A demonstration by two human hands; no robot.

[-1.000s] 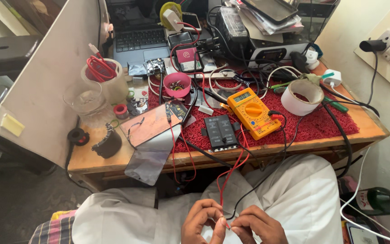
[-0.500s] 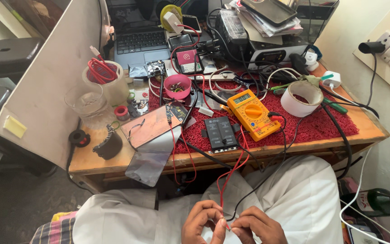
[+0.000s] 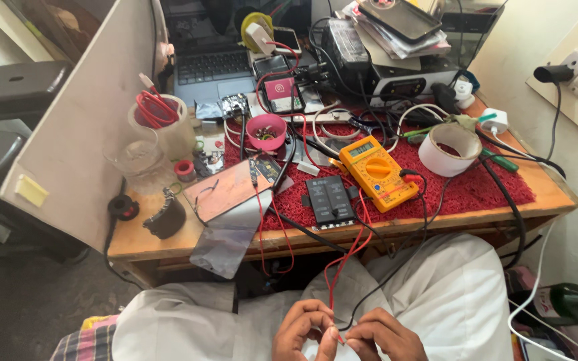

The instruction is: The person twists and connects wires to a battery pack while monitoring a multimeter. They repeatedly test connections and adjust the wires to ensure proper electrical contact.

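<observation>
Down at six o'clock, both hands meet over the lap. The left hand (image 3: 300,329) has its fingers curled in, thumb and fingertips pinched on the end of the red test lead (image 3: 340,262). The right hand (image 3: 384,335) is curled the same way, fingertips pressed in close, closed on the end of the black test lead (image 3: 396,267). The two hands touch at the fingertips; exactly what sits between them is too small to make out.

Both leads climb toward twelve o'clock, over the white cloth on the lap (image 3: 449,301), across the edge of the wooden desk (image 3: 543,194), and up to the yellow multimeter (image 3: 377,172), lying flat on the red mat (image 3: 476,187) with its dial facing up.

Just at nine o'clock of the meter lies a black rectangular module (image 3: 329,200). Further that way, a copper-coloured board (image 3: 225,190) rests partly on a grey sheet (image 3: 225,237) that hangs off the desk edge. At eleven o'clock of the meter sits a small pink bowl (image 3: 266,131); at two o'clock, a white roll of tape (image 3: 448,148). A laptop (image 3: 217,70) stands at the back, and a clear cup of red wire (image 3: 158,120) near the left partition.
</observation>
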